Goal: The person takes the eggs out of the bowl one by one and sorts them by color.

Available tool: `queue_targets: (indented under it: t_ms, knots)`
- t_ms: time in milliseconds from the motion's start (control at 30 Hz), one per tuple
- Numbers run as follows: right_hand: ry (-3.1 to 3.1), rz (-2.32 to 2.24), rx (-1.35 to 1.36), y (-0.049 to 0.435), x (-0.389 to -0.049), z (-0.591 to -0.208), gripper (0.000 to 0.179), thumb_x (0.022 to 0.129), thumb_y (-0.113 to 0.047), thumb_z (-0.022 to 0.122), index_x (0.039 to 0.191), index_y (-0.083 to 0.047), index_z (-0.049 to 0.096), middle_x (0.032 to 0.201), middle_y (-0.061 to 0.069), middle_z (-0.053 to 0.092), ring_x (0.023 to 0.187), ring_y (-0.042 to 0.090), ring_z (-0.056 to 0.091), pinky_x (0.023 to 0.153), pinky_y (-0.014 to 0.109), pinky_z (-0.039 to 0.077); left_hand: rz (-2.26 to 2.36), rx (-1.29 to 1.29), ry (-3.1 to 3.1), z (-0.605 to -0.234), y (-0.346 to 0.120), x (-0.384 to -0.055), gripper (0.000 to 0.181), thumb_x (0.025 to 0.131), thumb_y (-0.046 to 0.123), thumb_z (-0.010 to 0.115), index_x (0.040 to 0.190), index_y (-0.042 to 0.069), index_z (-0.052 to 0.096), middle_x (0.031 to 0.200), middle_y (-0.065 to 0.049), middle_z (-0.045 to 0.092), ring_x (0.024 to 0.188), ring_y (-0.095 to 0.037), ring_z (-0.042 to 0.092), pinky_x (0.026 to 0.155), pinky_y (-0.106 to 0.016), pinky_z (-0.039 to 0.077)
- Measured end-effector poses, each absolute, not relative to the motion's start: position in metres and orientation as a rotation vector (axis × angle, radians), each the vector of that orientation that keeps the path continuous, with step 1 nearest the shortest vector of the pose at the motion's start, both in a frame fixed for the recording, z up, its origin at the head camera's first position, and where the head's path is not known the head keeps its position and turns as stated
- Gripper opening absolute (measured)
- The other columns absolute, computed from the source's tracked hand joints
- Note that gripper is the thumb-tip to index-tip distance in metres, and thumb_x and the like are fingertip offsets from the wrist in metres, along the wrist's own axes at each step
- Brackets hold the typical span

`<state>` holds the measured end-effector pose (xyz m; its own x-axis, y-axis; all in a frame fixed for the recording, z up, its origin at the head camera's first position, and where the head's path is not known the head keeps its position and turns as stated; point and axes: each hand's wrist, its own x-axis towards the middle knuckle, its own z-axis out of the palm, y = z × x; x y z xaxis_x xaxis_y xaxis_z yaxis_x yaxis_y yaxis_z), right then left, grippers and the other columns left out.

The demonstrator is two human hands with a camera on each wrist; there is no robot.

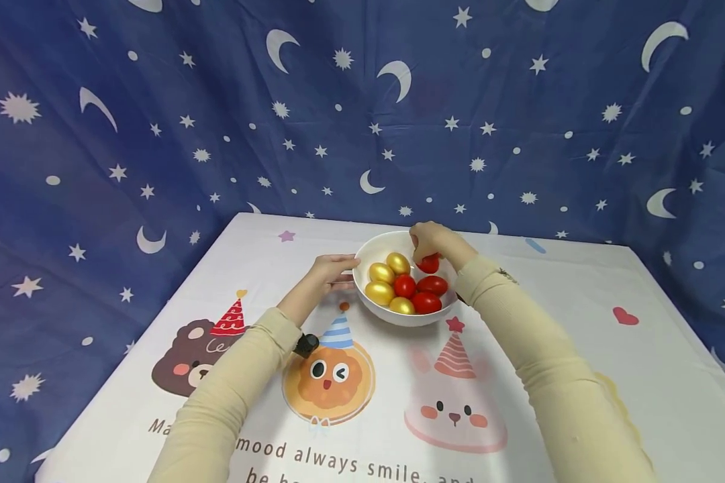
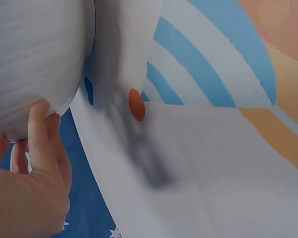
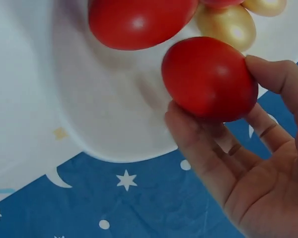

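Observation:
A white bowl stands on the table with several gold eggs on its left side and red eggs on its right. My left hand grips the bowl's left rim; in the left wrist view its fingers press the outer wall. My right hand reaches over the far right rim and pinches a red egg between thumb and fingers, inside the bowl's outline. Whether that egg touches the bowl's bottom, I cannot tell.
A white tablecloth printed with cartoon figures and lettering covers the table. Behind the table hangs a dark blue curtain with white moons and stars. A small black device sits at the left wrist.

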<state>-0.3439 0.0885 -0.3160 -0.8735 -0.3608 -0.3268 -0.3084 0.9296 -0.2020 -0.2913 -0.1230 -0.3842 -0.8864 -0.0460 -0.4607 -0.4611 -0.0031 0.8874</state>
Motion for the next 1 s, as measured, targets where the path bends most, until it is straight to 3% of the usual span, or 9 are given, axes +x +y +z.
queue_targets:
  t_ms: [100, 300, 533, 833, 1000]
  knots:
    - [2.733, -0.25, -0.531, 0.093, -0.34, -0.314, 0.02, 0.077, -0.011, 0.069, 0.09, -0.004, 0.055, 0.094, 0.015, 0.059, 0.073, 0.022, 0.056, 0.065, 0.031, 0.061, 1.954, -0.533, 1.978, -0.386, -0.124, -0.291, 0.041, 0.089, 0.017, 0.066, 0.129, 0.01, 0.058, 0.129, -0.015, 0.059, 0.082, -0.016, 0.064, 0.071, -0.025, 0.062]
    - [2.76, -0.385, -0.637, 0.106, -0.328, -0.314, 0.021, 0.079, -0.009, 0.066, 0.099, -0.003, 0.061, 0.1, 0.018, 0.062, 0.074, 0.023, 0.058, 0.063, 0.024, 0.058, 1.949, -0.544, 1.981, -0.391, -0.125, -0.29, 0.041, 0.088, 0.019, 0.067, 0.128, 0.01, 0.059, 0.129, -0.014, 0.059, 0.087, -0.017, 0.065, 0.07, -0.023, 0.062]
    - [2.786, -0.62, -0.679, 0.124, -0.309, -0.309, 0.03, 0.081, -0.005, 0.064, 0.111, 0.0, 0.065, 0.105, 0.023, 0.064, 0.088, 0.031, 0.06, 0.078, 0.038, 0.062, 1.961, -0.509, 2.013, -0.387, -0.124, -0.29, 0.042, 0.09, 0.022, 0.065, 0.13, 0.01, 0.057, 0.129, -0.014, 0.058, 0.101, -0.021, 0.064, 0.07, -0.021, 0.061]
    - [2.872, -0.817, -0.625, 0.148, -0.286, -0.306, 0.034, 0.085, -0.005, 0.061, 0.118, 0.0, 0.059, 0.107, 0.024, 0.061, 0.095, 0.035, 0.059, 0.079, 0.042, 0.061, 2.023, -0.446, 2.03, -0.389, -0.119, -0.284, 0.043, 0.091, 0.021, 0.064, 0.13, 0.006, 0.056, 0.13, -0.017, 0.057, 0.076, -0.012, 0.064, 0.068, -0.021, 0.062]
    - [2.903, -0.884, -0.528, 0.158, -0.273, -0.309, 0.03, 0.087, -0.006, 0.06, 0.116, 0.0, 0.058, 0.11, 0.025, 0.06, 0.094, 0.036, 0.06, 0.079, 0.043, 0.062, 2.028, -0.442, 2.016, -0.396, -0.12, -0.28, 0.044, 0.092, 0.022, 0.063, 0.131, 0.005, 0.055, 0.131, -0.017, 0.056, 0.083, -0.015, 0.066, 0.075, -0.023, 0.061]
